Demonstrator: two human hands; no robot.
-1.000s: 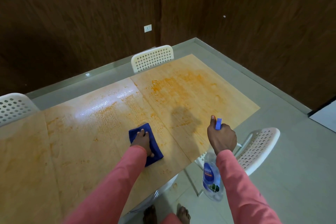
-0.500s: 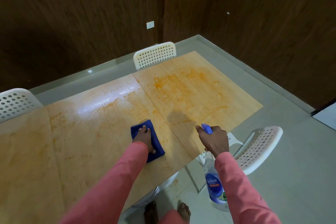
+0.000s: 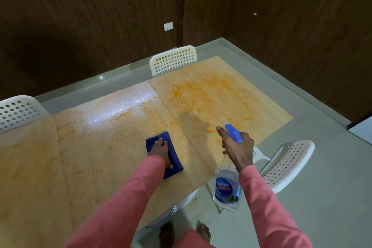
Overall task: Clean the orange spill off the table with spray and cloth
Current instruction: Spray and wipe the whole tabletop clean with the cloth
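We see the tabletop [image 3: 112, 147] smeared with the orange spill [image 3: 209, 94], thickest toward its far right corner. Our right hand [image 3: 238, 147] grips the spray bottle [image 3: 227, 185] near the front edge, nozzle aimed that way. Our left hand [image 3: 161, 150] presses flat on the blue cloth [image 3: 175, 160], lying lengthwise front to back.

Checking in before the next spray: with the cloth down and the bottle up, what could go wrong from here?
1. The spray bottle hangs past the table edge in the right hand; mist could drift onto the white chair or floor.
2. The orange spill spreads far beyond the small blue cloth under the left hand; wiping may just smear it.
3. Bare feet stand near orange drips on the floor: a likely slip risk.
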